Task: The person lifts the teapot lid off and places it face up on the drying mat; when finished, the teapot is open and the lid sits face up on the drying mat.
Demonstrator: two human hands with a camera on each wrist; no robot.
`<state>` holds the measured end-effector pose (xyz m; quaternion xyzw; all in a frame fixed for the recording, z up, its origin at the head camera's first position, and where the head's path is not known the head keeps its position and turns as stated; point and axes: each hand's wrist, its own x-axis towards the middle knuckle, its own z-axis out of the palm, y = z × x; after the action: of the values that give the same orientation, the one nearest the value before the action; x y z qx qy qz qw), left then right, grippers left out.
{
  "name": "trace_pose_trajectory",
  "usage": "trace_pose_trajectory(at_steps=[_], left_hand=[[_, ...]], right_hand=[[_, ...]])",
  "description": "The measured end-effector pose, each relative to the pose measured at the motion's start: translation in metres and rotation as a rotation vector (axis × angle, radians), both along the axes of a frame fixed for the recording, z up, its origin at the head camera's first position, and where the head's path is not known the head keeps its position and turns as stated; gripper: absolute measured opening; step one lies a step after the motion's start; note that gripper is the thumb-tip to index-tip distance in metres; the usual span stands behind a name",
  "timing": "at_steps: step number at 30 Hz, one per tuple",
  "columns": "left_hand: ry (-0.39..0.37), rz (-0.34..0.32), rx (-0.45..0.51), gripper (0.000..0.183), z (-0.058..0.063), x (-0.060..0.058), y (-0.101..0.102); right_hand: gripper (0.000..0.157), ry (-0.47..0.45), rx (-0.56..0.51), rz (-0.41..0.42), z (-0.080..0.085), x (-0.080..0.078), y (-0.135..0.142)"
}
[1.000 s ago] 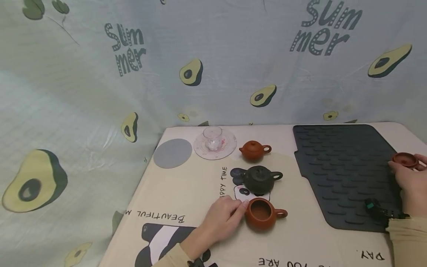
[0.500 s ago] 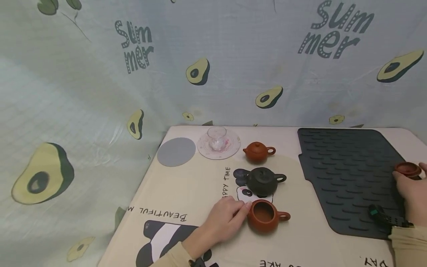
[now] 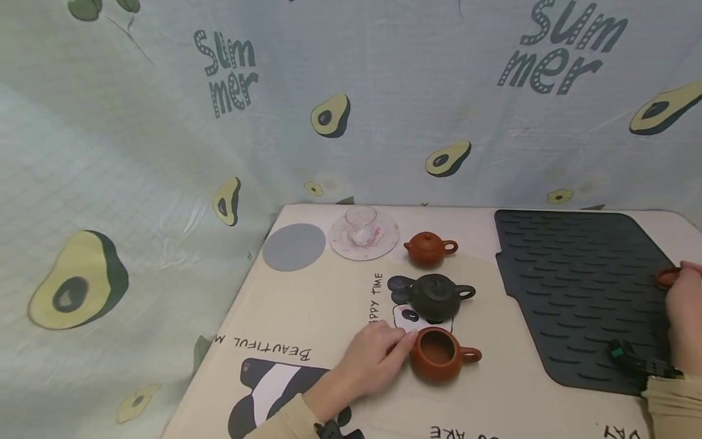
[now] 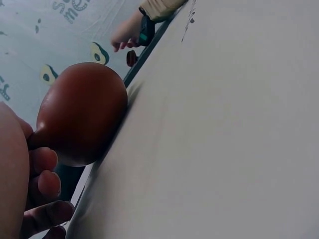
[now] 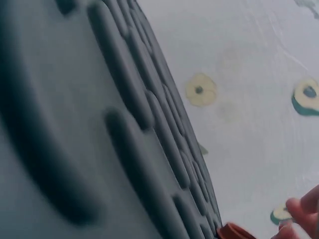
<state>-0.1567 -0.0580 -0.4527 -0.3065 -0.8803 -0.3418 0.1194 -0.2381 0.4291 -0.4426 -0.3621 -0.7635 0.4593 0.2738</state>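
Note:
A lidless reddish-brown clay teapot sits on the table, handle pointing right. My left hand pinches its spout; in the left wrist view the fingers curl by the spout and the teapot's round body fills the upper left. On the right side of the dark mat lies the small clay teapot lid, its hollow side showing earlier. My right hand is beside it, partly hiding it. In the left wrist view a gap shows between that hand and the lid.
Behind the lidless teapot stand a black teapot and a smaller reddish-brown teapot. Farther left are a clear glass cup on a pink patterned coaster and a grey round pad. The ribbed dark mat covers the right side.
My right hand has let go of the teapot lid and drawn slightly away to its right. The left hand keeps its pinch on the spout. The head view has shifted a little.

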Motion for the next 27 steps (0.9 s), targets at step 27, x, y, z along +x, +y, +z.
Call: trace_pose_trajectory(at_steps=[27], left_hand=[[-0.077,0.038,0.126,0.037,0.001,-0.005,-0.002]], right_hand=[[0.046,0.13,0.422,0.699,0.067,0.005,-0.149]])
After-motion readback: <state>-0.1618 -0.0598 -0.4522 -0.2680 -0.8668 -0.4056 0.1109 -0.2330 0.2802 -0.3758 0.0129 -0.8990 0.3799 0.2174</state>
